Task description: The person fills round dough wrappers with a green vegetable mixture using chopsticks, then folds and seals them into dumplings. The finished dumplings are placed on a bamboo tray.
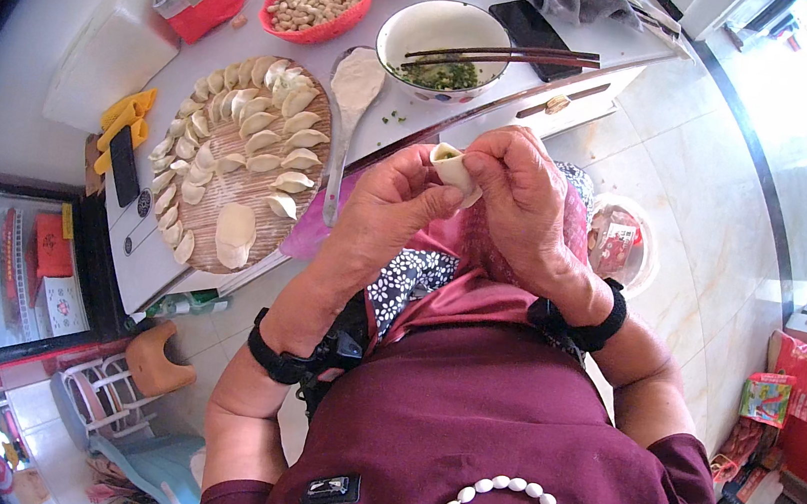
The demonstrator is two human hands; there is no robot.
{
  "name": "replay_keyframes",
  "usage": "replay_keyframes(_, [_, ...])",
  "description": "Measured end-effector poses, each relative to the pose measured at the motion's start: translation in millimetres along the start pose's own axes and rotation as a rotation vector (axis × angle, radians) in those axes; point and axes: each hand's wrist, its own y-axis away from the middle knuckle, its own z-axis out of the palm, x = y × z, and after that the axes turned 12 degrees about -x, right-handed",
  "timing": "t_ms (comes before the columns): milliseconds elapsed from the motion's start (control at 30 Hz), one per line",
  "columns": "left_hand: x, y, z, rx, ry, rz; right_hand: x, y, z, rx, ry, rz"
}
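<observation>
Between my two hands is a dumpling point(453, 167), folded over with green filling showing at its open top. My left hand point(399, 198) holds its left side, thumb across the front. The fingertips of my right hand point(520, 191) pinch its right edge. Left of my hands, a round woven tray point(214, 221) bears rows of folded dumplings point(262, 140) and a small stack of flat wrappers point(235, 231). An enamel bowl point(431, 29) beyond my hands contains chopped green filling point(444, 74), with chopsticks point(503, 56) resting across its rim.
A ladle point(356, 87) of white flour or paste lies between tray and bowl. Behind stands a red basket point(270, 13) of peanuts point(321, 0). A dark phone point(532, 33) lies near the table edge, another phone point(125, 165) at far left. A plastic tub point(645, 251) sits on the floor, right.
</observation>
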Motion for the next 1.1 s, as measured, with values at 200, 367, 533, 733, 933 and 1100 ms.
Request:
replay_keyframes(200, [-1.3, 2.6, -2.3, 0.024, -0.003, 0.005, -1.6, -1.8, -5.3, -0.025, 0.027, -0.061])
replay_keyframes(367, [-1.9, 3.4, -3.1, 0.002, -0.028, -0.001, -3.4, -4.0, -7.8, -0.062, 0.083, -0.146])
replay_keyframes(533, [-2.5, 3.9, -1.7, -0.015, 0.0, -0.009, -5.1, -2.3, -4.3, -0.043, 0.131, -0.118])
replay_keyframes(733, [-4.8, 3.5, -4.3, 0.013, 0.031, 0.006, -6.0, -2.0, -4.3, -0.051, 0.066, -0.074])
replay_keyframes(933, [-6.9, 3.9, -9.3, -0.033, 0.061, 0.04, -7.5, -6.0, -6.3, -0.073, 0.118, -0.131])
replay_keyframes(1100, [-6.9, 5.3, -9.0, -0.015, 0.018, 0.01, -8.6, -4.9, -4.0, -0.072, 0.153, -0.122])
